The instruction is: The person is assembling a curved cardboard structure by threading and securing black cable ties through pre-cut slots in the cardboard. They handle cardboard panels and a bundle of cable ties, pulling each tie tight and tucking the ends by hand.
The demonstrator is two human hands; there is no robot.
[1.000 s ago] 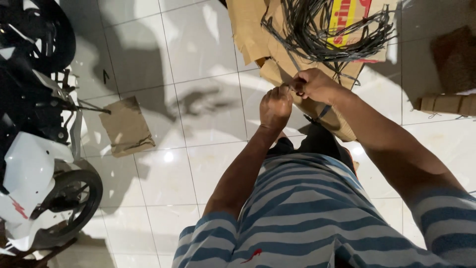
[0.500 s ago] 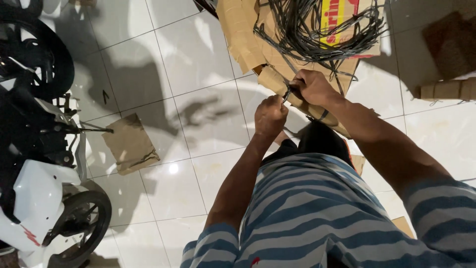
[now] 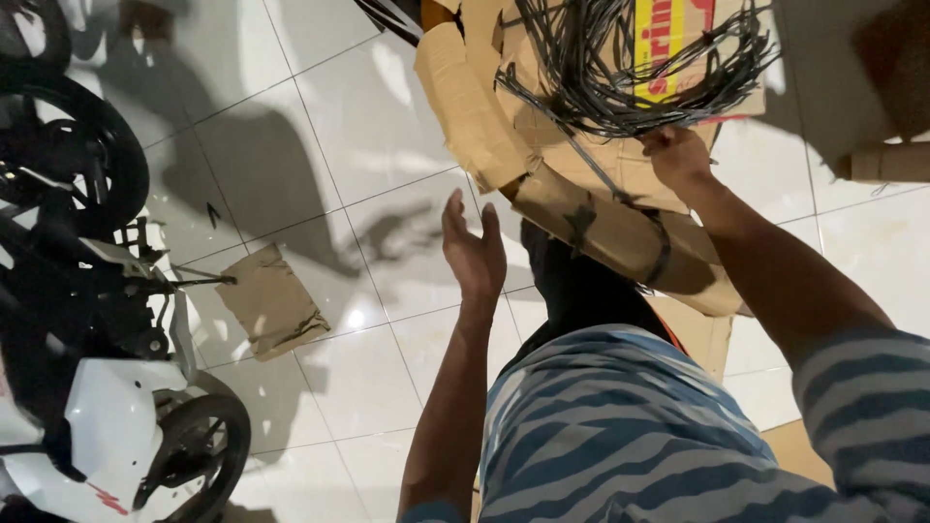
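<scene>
My right hand (image 3: 676,155) reaches up to a tangled bundle of dark grey cables (image 3: 620,68) lying on flattened cardboard (image 3: 542,145), and its fingers close on strands at the bundle's lower edge. My left hand (image 3: 473,254) hovers open over the white tiled floor (image 3: 320,174), fingers straight and apart, holding nothing, just left of a rolled cardboard piece (image 3: 610,237). A single dark strand runs down from the bundle across the cardboard roll. I wear a blue and grey striped shirt.
A motorcycle (image 3: 87,320) with black wheels and white bodywork stands along the left edge. A small flat scrap of brown cardboard (image 3: 271,302) lies on the tiles beside it. More cardboard pieces (image 3: 886,160) sit at the right edge.
My hands, together over the cardboard roll before, have separated. The right hand moved up to the cable bundle; the left hand opened and drew away to the left.
</scene>
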